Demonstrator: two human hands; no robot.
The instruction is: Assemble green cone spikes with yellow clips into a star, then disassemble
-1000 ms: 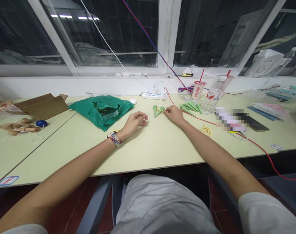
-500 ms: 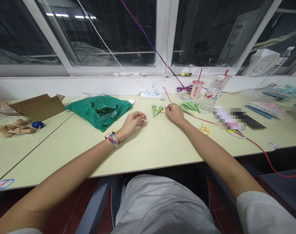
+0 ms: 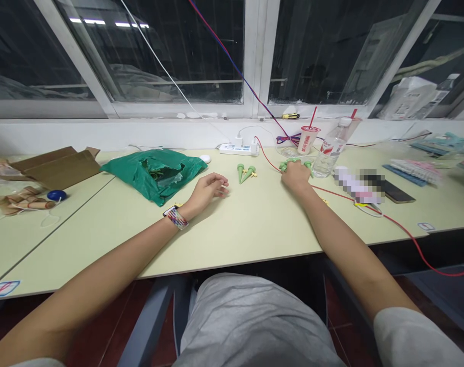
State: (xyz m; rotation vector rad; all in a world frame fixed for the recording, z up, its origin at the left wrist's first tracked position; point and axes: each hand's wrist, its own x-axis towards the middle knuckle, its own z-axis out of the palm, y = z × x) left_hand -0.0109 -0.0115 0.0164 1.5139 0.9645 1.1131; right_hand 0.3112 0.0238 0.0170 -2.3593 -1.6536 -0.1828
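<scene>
My right hand [image 3: 296, 177] lies on a pile of green plastic cone spikes [image 3: 293, 164], and its fingers hide most of them. I cannot tell whether it grips one. Two more green cones [image 3: 245, 173] with small yellow parts lie apart on the pale yellow table [image 3: 247, 229], between my hands. My left hand [image 3: 208, 189] rests palm down to the left of that pair, its fingers loosely curled and holding nothing. A multicoloured woven band [image 3: 176, 218] circles my left wrist.
A green plastic bag [image 3: 153, 176] and a cardboard box [image 3: 56, 167] sit to the left. A power strip [image 3: 237, 149], a red wire [image 3: 266, 159], a lidded cup [image 3: 307, 140], a water bottle [image 3: 329, 151] and a phone [image 3: 396, 191] line the back and right.
My right hand has moved rightward from beside the pair of cones onto the green pile. My left hand stays in place.
</scene>
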